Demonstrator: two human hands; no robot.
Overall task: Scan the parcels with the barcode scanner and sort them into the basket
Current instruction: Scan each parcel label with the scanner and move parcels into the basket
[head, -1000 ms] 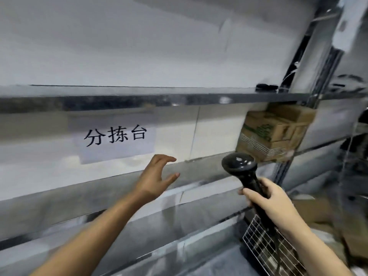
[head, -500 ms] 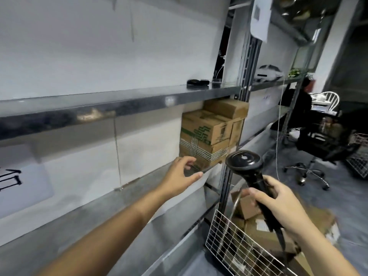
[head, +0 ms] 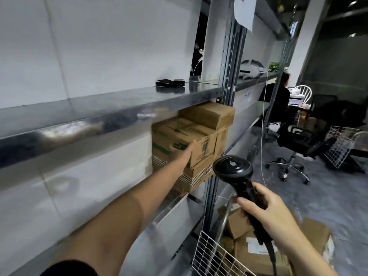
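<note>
A stack of cardboard parcels sits on the middle metal shelf [head: 167,204] against the upright post. My left hand [head: 182,155] lies flat against the front of the middle parcel [head: 201,144], the one with green print; whether its fingers grip the box is unclear. A smaller plain box [head: 209,114] lies on top and a striped one [head: 196,176] underneath. My right hand [head: 266,214] is closed around the handle of the black barcode scanner [head: 233,169], head up, just right of the stack. The white wire basket [head: 211,253] stands on the floor below, with several cardboard parcels [head: 256,255] in it.
A dark device [head: 170,83] lies on the upper shelf [head: 119,104]. A grey upright post [head: 229,76] separates the shelf bays. To the right are a black office chair [head: 298,144], a second wire basket [head: 340,148] and a seated person [head: 278,100] in the background.
The view has swung right along the shelf. My left hand reached forward from open air onto the green-printed parcel. The scanner stays in my right hand.
</note>
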